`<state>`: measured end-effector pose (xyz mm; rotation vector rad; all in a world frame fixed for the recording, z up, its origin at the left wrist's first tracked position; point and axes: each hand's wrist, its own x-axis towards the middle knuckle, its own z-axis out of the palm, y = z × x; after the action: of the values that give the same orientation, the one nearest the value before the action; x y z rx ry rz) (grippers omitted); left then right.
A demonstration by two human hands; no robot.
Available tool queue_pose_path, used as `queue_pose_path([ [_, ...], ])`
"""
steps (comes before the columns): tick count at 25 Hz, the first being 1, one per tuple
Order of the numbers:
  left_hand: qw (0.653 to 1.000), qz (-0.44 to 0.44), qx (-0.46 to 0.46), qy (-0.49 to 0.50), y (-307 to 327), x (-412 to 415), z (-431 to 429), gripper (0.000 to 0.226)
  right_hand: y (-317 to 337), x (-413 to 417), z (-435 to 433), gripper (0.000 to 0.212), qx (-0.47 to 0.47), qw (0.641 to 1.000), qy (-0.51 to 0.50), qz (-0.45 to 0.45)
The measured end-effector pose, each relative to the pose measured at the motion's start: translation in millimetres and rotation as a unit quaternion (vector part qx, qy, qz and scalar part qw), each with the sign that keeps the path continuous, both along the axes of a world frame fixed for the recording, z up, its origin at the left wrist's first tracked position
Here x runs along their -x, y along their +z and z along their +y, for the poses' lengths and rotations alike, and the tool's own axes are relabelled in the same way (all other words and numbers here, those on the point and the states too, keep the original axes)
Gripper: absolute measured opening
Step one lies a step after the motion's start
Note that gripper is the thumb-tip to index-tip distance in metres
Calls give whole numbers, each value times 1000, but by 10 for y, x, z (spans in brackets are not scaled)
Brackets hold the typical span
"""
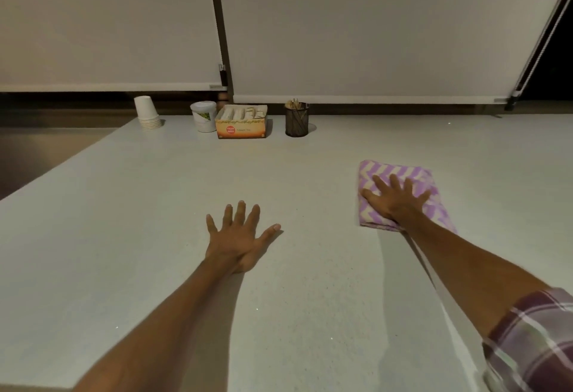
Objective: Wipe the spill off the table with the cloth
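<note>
A folded cloth [390, 171] with a purple and white zigzag pattern lies flat on the pale table [155, 205], right of centre. My right hand [395, 199] rests palm down on top of it, fingers spread. Left of it, my left hand [240, 238] lies flat on the bare table with its fingers apart, holding nothing. I cannot make out any spill on the table surface.
Along the table's far edge stand a stack of paper cups [147, 112], a white tub [203, 115], an orange box of sachets [242, 123] and a black mesh holder [296, 120] with sticks. The table's left edge runs diagonally at the left. Roller blinds hang behind.
</note>
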<state>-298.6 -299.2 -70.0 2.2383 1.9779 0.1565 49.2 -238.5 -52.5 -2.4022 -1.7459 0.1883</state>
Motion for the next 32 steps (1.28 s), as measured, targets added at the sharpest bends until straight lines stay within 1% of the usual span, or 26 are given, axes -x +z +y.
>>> queue_pose_path([
  [3, 1000, -5, 3, -7, -12, 5, 16, 97, 0, 578, 105, 68, -3, 998, 55, 18],
  [6, 1000, -11, 4, -7, -12, -3, 28, 97, -23, 1114, -70, 70, -9, 991, 132, 16],
  [8, 1000, -11, 4, -8, -12, -1, 40, 96, -51, 1321, -288, 72, -4, 983, 183, 10],
  [10, 1000, -8, 2, -13, -12, -2, 36, 98, -95, 1335, -546, 77, -17, 978, 206, 2],
  [13, 1000, 1, -1, -17, -12, 7, 20, 102, -144, 1078, -840, 81, -43, 983, 179, -3],
  [17, 1000, 0, 1, -24, 5, 29, 13, 100, -167, 559, -1009, 82, -29, 996, 87, -14],
  [20, 1000, -7, 2, -19, 2, 16, 27, 95, -162, 364, -871, 82, -19, 999, 46, -10],
  [24, 1000, -11, -16, -17, -1, 25, 35, 92, -77, 311, -471, 80, -23, 998, 52, -1],
  [26, 999, 3, -41, -7, 106, -4, 99, 84, -39, 274, -305, 79, -18, 998, 60, -2],
  [29, 997, 16, -63, 29, 404, -266, 311, 66, 5, 212, -145, 82, 23, 996, 86, 18],
  [31, 998, 4, -62, 27, 595, -589, 480, 56, 91, 117, -61, 80, 27, 994, 93, 52],
  [32, 998, -18, -51, 20, 663, -779, 551, 52, 171, 27, -15, 76, 7, 994, 82, 70],
])
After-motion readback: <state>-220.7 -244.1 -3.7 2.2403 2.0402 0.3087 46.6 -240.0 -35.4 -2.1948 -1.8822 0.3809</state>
